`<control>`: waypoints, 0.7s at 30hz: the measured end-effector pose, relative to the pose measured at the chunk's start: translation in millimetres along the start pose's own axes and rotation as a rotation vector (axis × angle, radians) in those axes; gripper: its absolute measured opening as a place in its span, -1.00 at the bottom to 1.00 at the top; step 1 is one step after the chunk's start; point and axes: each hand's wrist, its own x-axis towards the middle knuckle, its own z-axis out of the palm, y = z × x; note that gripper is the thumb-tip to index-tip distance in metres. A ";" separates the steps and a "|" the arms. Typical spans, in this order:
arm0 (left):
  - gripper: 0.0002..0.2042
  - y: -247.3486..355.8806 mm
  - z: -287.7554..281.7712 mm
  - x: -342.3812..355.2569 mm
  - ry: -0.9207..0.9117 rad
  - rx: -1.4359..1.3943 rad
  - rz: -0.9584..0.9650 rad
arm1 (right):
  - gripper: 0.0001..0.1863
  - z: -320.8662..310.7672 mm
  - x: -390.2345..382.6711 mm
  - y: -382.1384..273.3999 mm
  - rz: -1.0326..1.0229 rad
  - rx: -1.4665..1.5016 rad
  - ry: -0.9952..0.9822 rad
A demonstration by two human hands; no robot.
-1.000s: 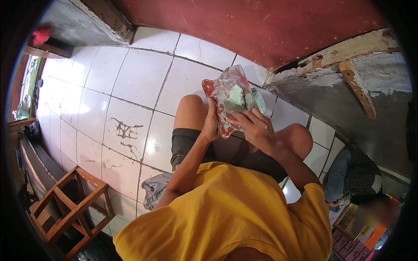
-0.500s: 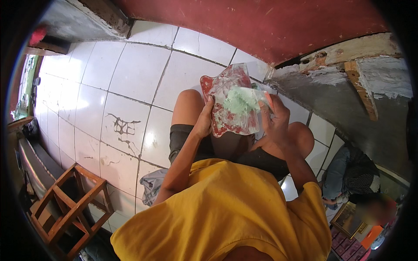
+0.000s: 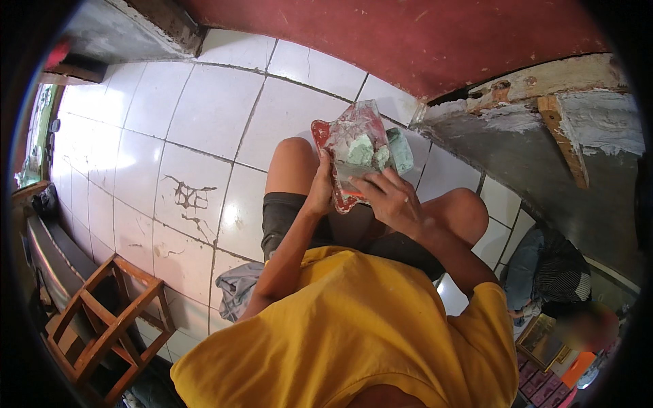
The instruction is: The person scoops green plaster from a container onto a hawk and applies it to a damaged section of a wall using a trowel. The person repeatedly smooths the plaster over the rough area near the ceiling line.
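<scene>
My left hand [image 3: 320,187] grips the left edge of a red board [image 3: 343,202] with a wavy outline, held above my knees and smeared with whitish paste. Lumps of pale green putty [image 3: 360,149] lie on the board. My right hand [image 3: 393,200] is closed on a putty scraper, its fingers pressed over the tool at the board's near side. A bit of the scraper's orange part [image 3: 353,193] shows beside the fingers; most of the handle is hidden. Just beyond the board's right side is a container [image 3: 401,151] with greenish putty in it.
White floor tiles [image 3: 197,109] spread ahead and left. A wooden frame [image 3: 112,313] stands lower left, near grey cloth [image 3: 238,289]. A red wall panel [image 3: 408,41] rises ahead; a grey wall with a wooden strip [image 3: 563,139] is at right. Another person [image 3: 551,272] sits lower right.
My right hand has moved left and nearer to me, turning the scraper across the board. The putty, spread as a mass before, now sits in separate lumps, and the container has come into view.
</scene>
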 end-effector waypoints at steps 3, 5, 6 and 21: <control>-0.43 0.5 -14.6 -0.2 0.003 -0.005 0.008 | -0.62 -11.1 9.8 5.7 0.107 0.244 0.115; -0.42 4.2 -13.1 -1.3 -0.001 -0.008 0.029 | -0.66 -13.6 5.9 9.0 0.241 0.276 0.271; -0.42 6.1 -12.4 -1.6 -0.004 -0.009 0.039 | -0.68 -14.2 4.9 9.6 0.308 0.291 0.349; -0.43 9.1 -7.6 -0.1 -0.020 0.074 0.015 | -0.63 -12.5 11.0 10.1 0.116 0.177 0.088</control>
